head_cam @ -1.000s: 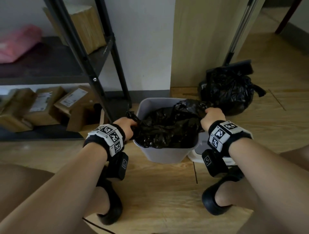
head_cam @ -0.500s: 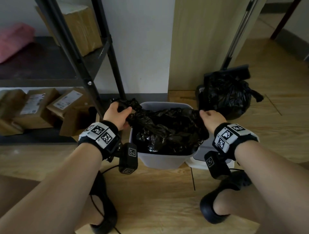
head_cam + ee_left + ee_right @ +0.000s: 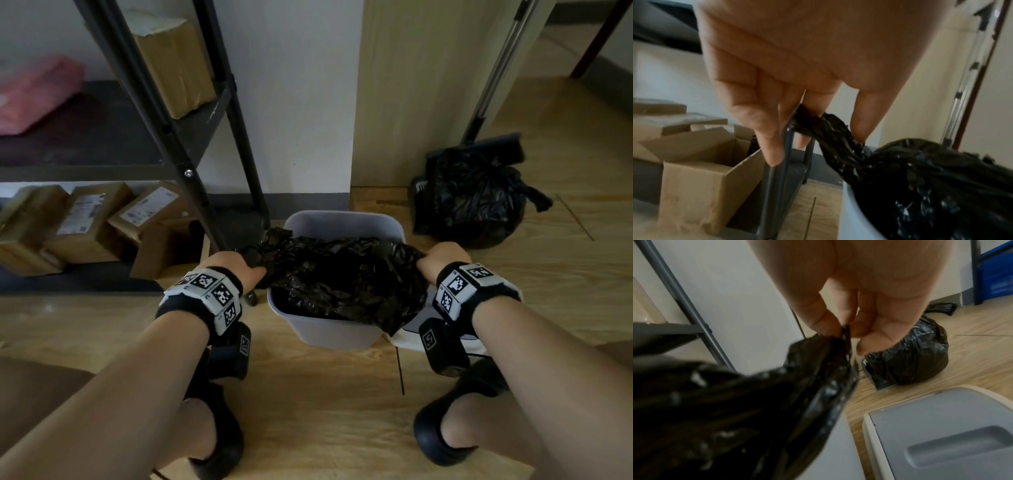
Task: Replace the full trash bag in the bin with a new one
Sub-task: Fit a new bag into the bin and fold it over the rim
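Observation:
A grey bin [image 3: 334, 330] stands on the wooden floor with a crumpled black trash bag [image 3: 342, 274] spread across its mouth. My left hand [image 3: 239, 270] pinches a bunched corner of the bag [image 3: 818, 128] at the bin's left rim. At the right rim my right hand [image 3: 442, 257] pinches the opposite edge of the bag [image 3: 844, 335] between thumb and fingers. The bag's lower right part hangs over the bin's front corner. A tied, full black trash bag [image 3: 476, 202] sits on the floor behind and to the right; it also shows in the right wrist view [image 3: 910, 360].
The bin's grey lid [image 3: 941, 434] lies on the floor right of the bin. A black metal shelf rack [image 3: 205, 164] stands close on the left, with cardboard boxes [image 3: 89, 222] under it. A broom handle [image 3: 493, 75] leans behind the tied bag. My feet in black shoes [image 3: 445, 435] flank the bin.
My left hand has come down and back toward the bin's left rim with its corner of the bag. The bag now lies stretched wider between both hands.

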